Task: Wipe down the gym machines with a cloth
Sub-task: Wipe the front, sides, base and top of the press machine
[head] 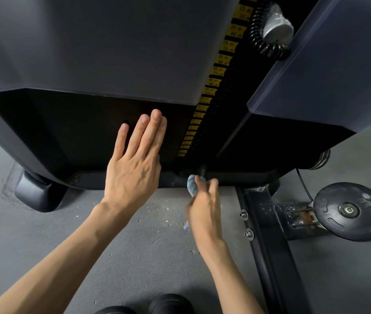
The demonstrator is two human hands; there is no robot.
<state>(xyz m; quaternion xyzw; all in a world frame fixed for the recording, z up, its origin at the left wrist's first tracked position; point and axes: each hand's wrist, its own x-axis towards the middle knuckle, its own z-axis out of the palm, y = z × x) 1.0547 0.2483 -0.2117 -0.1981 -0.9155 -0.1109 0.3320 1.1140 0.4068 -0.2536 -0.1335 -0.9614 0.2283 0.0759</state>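
Hands: left hand (134,173) flat, fingers spread; right hand (204,207) gripping blue cloth (192,185) — machine base (121,180) (grey speckled floor (44,241)).

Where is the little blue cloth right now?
The blue cloth is bunched in the right hand, low in the head view, pressed at the machine's base below the yellow weight labels.
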